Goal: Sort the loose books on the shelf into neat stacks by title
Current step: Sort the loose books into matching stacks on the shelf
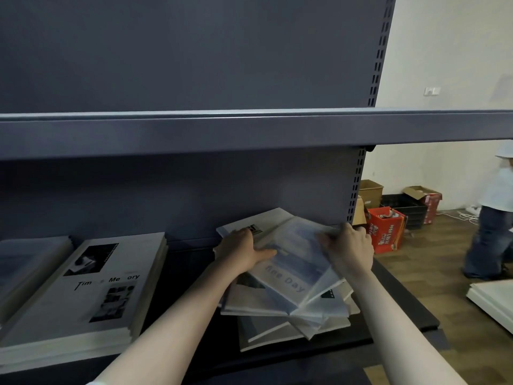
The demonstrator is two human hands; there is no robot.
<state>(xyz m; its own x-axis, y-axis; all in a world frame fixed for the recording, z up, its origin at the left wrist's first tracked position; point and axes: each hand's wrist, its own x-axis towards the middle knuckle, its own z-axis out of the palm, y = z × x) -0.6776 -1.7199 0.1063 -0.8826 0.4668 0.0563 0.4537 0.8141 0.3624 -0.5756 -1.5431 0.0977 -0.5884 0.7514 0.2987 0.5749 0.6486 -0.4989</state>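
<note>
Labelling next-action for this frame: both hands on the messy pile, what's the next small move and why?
Probably lift the blue book off the loose pile. The right hand grips its far edge, the left hand presses flat on it, and it lies on top, skewed, its title unlike the neat stack to the left.

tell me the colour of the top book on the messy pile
Pale blue and white, a hazy sky-like cover, seen in the head view.

Red cardboard box (385, 229), brown cartons (370, 191) and black crate (408, 208) stand on wood floor (433, 262); a person (494, 218) stands nearby.
</note>
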